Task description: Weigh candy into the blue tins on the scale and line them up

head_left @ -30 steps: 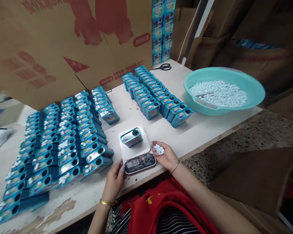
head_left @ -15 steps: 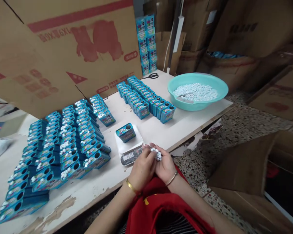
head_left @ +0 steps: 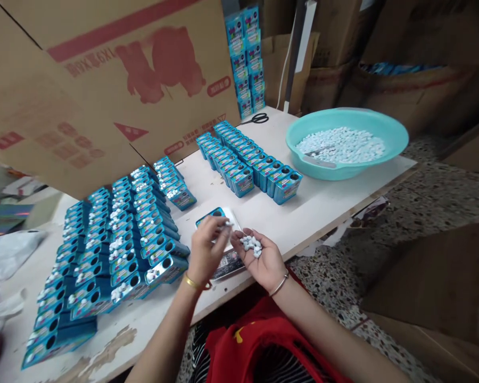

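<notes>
The right hand (head_left: 259, 258) lies cupped open, cradling small, light, hard white tablets (head_left: 252, 244) that likely roll easily, while the left hand (head_left: 207, 247) pinches its fingers (head_left: 220, 224) over the tin (head_left: 211, 215) on the scale (head_left: 228, 261).

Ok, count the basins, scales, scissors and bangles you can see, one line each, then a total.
Basin: 1
Scale: 1
Scissors: 1
Bangles: 2, a gold bangle on the left wrist and a silver bangle on the right
Total: 5
</notes>
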The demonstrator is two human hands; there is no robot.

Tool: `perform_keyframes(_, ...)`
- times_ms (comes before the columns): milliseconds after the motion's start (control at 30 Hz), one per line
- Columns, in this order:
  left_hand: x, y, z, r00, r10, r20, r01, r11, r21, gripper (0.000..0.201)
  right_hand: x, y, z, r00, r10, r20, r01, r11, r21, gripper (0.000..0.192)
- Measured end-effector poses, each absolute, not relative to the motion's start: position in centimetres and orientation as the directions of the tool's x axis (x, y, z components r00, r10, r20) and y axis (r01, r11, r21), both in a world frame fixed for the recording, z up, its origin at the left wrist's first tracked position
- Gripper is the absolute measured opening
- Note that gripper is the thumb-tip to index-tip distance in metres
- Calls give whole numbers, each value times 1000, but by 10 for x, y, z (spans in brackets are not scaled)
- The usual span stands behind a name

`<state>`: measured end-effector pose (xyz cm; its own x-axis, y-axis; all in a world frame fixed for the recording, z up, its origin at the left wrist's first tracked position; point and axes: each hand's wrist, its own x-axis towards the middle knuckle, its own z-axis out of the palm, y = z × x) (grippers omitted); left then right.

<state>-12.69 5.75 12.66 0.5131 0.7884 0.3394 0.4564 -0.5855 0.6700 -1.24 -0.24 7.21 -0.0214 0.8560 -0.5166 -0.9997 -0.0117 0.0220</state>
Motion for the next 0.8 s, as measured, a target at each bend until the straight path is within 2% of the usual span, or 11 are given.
perform_keyframes(100, -134, 88, 136, 493, 794, 354, 534, -598, 598, 15, -7, 3, 72, -7, 842, -540, -1000, 4, 20, 18)
perform_keyframes(233, -138, 106, 136, 574, 772, 274, 614, -627, 479, 17, 4, 6, 63, 36, 825, -564, -999, 39, -7, 21)
perform_keyframes(333, -139, 108, 134, 603, 759, 247, 615, -639, 463, 19, 10, 7, 57, 59, 819, -571, -998, 56, -23, 22)
perform_keyframes(500, -145, 107, 138, 543, 786, 296, 588, -608, 533, 19, 15, 7, 55, 77, 798, -597, -997, 59, -49, 21)
perform_keyframes(700, -164, 96, 141, 333, 884, 328, 500, -461, 733, 17, 20, -7, 54, 57, 774, -631, -998, 21, -65, 22)
perform_keyframes(800, -176, 88, 136, 231, 914, 334, 468, -405, 785, 14, 21, -17, 52, 30, 767, -641, -999, -5, -53, 20)
